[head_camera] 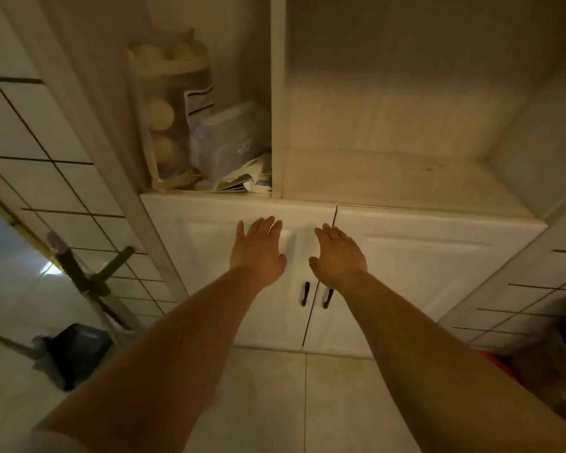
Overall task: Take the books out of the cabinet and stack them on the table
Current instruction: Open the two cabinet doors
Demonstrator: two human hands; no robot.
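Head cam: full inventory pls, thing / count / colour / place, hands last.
cabinet doors: 2, white, shut, below the open shelves
door handles: 2, black, either side of the door seam
left shelf: 1, cream, cluttered
round-lidded containers: several, tan, stacked at left of the left shelf; count unclear
plastic box: 1, clear, on the left shelf
papers or booklets: a few, mixed colours, under the plastic box; cannot tell if books
right shelf: 1, cream, wide
tiled wall: white, dark grout, far left
stand: 1, dark green, lower left floor
bin: 1, black, lower left floor
left hand: open, before the left door
right hand: open, before the door seam
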